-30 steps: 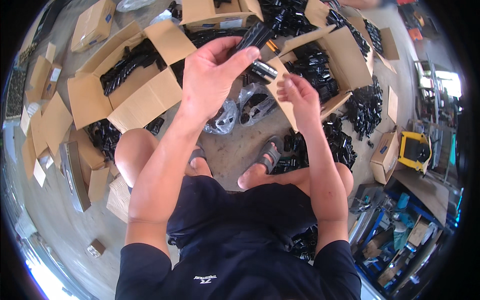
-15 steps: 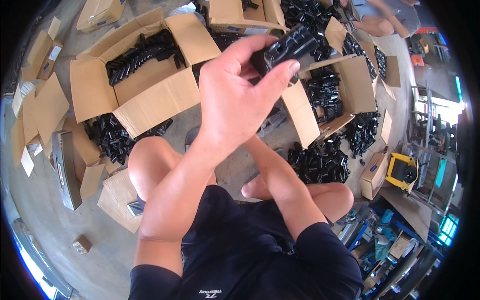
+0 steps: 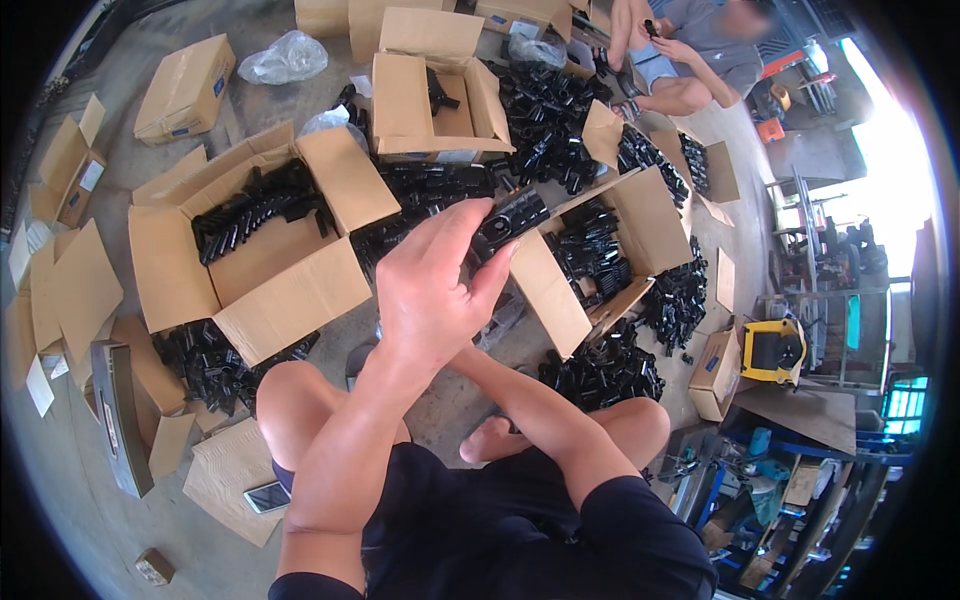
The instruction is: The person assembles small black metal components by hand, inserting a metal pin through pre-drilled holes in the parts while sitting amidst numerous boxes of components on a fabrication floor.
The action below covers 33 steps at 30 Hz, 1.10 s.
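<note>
My left hand (image 3: 425,285) is closed around a short black tubular part (image 3: 520,212), with the thumb along its near side and the fingers over its far side. The part has a glossy surface and a round opening, and it is held up above the floor between two open cartons. My right forearm (image 3: 535,402) crosses behind my left wrist, so the right hand and its fingers are hidden. Below and beyond the hands lie heaps of similar black parts (image 3: 605,370). Neat rows of them fill part of the left open carton (image 3: 290,308) and the right open carton (image 3: 650,225).
Another open carton (image 3: 405,105) stands farther back. A co-worker (image 3: 690,70) sits at the far right, holding a small black part. A phone (image 3: 267,497) lies on flattened cardboard (image 3: 225,462) by my left knee. A yellow-framed object (image 3: 773,351) stands at the right.
The view has shifted, showing more of the far floor and the co-worker. My left hand, still gripping the black part, sits lower in the picture, and the part looks smaller.
</note>
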Available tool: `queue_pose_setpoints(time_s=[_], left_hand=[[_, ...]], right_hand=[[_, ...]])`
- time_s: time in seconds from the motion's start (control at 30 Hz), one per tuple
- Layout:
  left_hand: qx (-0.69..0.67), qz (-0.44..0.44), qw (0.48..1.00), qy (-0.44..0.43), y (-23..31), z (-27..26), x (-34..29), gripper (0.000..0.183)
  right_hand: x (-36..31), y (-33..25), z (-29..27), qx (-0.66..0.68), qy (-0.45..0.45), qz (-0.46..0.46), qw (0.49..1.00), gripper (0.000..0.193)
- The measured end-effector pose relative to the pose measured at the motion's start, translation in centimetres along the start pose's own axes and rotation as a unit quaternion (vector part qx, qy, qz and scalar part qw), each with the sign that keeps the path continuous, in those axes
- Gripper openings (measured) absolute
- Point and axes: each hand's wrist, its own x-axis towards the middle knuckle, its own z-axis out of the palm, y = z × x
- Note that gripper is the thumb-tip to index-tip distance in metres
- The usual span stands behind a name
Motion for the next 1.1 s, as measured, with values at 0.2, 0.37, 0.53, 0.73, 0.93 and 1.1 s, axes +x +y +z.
queue_pose_setpoints(time_s=[0.2,0.37,0.53,0.73,0.93,1.1], left_hand=[[0.087,0.103,0.991,-0.008,0.1,0.9,-0.6,0.038],[0.116,0.134,0.983,-0.049,0.8,2.6,-1.9,0.038],[0.163,0.167,0.968,-0.09,1.5,4.7,-3.5,0.039],[0.198,0.2,0.952,-0.122,1.4,6.9,-4.8,0.042],[0.181,0.217,0.948,-0.145,2.1,8.7,-5.6,0.046],[0.18,0.205,0.948,-0.161,2.4,8.8,-5.9,0.047]], right_hand=[[-2.5,-4.3,-13.1,0.134,-0.015,0.124,0.983,0.025],[-5.7,-6.3,-26.4,0.254,0.176,0.024,0.951,0.018],[-8.2,-7.3,-30.0,0.314,0.297,-0.123,0.893,0.018],[-9.5,-8.5,-29.7,0.163,0.349,-0.194,0.902,0.016],[-9.1,-6.6,-29.2,0.071,0.375,-0.246,0.891,0.014],[-8.9,-5.6,-28.8,0.026,0.36,-0.259,0.896,0.015]])
